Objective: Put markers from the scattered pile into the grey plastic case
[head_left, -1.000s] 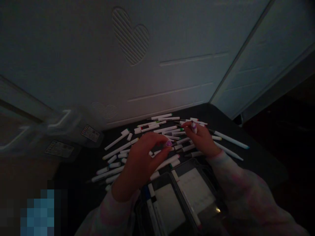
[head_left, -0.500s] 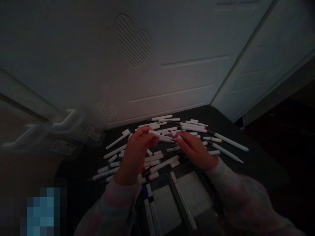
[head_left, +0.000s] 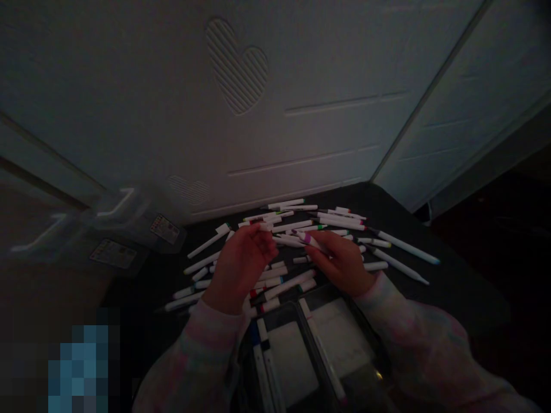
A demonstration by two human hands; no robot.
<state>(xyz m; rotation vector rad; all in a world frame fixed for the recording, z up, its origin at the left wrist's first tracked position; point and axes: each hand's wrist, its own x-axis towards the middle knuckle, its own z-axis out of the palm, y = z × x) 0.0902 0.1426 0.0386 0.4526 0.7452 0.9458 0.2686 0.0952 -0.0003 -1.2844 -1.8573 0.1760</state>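
Note:
My right hand [head_left: 342, 261] is wrapped round a white marker [head_left: 309, 239] with a purple band, its dark bare tip pointing left. Facing it, my left hand [head_left: 241, 267] pinches a small white piece that looks like a marker cap [head_left: 266, 228] between thumb and forefinger; its other fingers are loosely curled. A gap separates the cap from the marker's tip. Under and around both hands, many white markers [head_left: 288, 285] with coloured ends lie scattered on the dark tabletop [head_left: 456, 292].
Nearest me stands an open dark case [head_left: 307, 327] with two compartments; a few markers [head_left: 322, 350] lie in it. Clear plastic boxes [head_left: 124, 221] with labels are at the left. A white panel [head_left: 327, 132] with embossed hearts rises behind the table.
My left hand has turned a little, showing more of its palm, and less of the white piece shows. The marker in my right hand has shifted slightly. The view has moved a bit.

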